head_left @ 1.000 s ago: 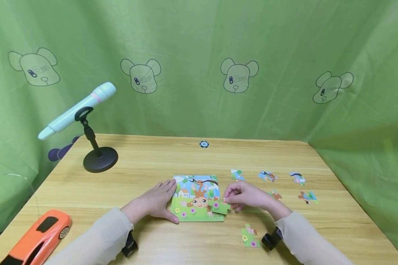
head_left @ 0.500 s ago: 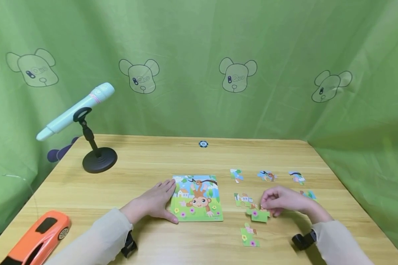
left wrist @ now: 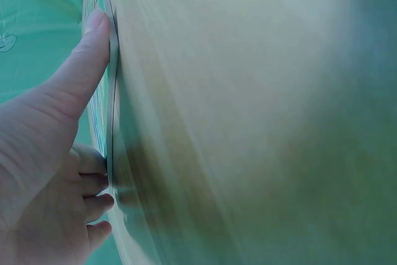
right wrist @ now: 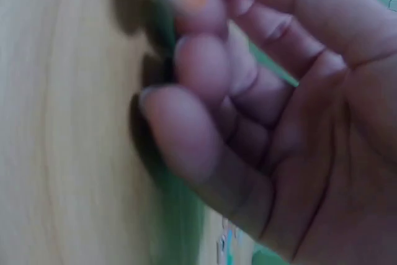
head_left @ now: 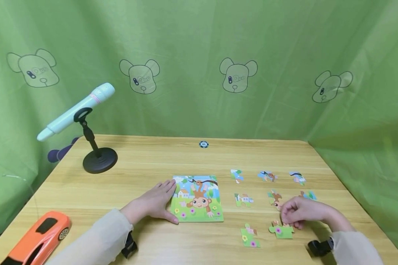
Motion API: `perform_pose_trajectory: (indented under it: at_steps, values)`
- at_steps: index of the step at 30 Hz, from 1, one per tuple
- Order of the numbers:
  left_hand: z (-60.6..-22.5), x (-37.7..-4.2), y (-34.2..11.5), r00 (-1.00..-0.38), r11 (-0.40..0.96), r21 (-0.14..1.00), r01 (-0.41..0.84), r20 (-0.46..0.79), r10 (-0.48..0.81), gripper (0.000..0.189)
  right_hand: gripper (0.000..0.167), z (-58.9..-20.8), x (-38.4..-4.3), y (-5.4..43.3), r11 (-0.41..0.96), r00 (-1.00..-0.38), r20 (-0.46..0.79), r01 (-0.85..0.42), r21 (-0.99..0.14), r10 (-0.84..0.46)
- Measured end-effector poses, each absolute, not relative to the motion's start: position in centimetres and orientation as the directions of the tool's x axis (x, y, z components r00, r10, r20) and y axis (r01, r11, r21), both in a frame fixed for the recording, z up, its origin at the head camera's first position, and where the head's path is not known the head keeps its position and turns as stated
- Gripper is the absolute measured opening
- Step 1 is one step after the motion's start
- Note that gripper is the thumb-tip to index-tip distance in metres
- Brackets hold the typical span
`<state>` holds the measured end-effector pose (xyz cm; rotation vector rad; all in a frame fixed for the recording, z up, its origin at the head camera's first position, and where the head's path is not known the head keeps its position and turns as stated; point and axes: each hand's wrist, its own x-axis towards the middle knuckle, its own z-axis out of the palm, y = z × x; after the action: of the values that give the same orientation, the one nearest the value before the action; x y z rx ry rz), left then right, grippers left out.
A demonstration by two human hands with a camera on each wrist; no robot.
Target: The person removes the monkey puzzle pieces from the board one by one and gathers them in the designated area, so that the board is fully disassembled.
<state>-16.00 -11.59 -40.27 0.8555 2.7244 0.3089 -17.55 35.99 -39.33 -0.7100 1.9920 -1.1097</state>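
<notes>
A monkey picture board (head_left: 198, 206) lies flat in the middle of the table. My left hand (head_left: 156, 200) rests along its left side, thumb at the near corner and fingers at the far one; in the left wrist view the thumb (left wrist: 80, 66) lies against the board's edge. To the right, my right hand (head_left: 305, 212) pinches a green jigsaw piece (head_left: 283, 232) with a pink flower by its upper side, low over the table. Beside it are a monkey-face piece (head_left: 275, 198), partly behind the fingers, and a corner piece (head_left: 250, 237). The right wrist view is blurred there.
More jigsaw pieces lie in rows on the right, among them a house piece (head_left: 243, 200) and a branch piece (head_left: 268, 176). A microphone on a black stand (head_left: 100, 160) stands far left, an orange toy car (head_left: 41, 235) near left. A chip (head_left: 203, 144) lies at the back.
My right hand has carried the green jigsaw piece from the board's lower right corner rightward, to beside the corner piece. The left hand has stayed on the board.
</notes>
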Motion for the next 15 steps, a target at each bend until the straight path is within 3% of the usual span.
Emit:
perform_pose_trajectory:
  at_steps: [15]
  values:
    - [-40.3, -16.1, -11.5, -0.796, 0.81, 0.272, 0.52, -0.19, 0.575, 0.116, 0.009, -39.3, -17.1, 37.5, 0.515, -0.617, -0.356, -0.095, -0.852, -0.702]
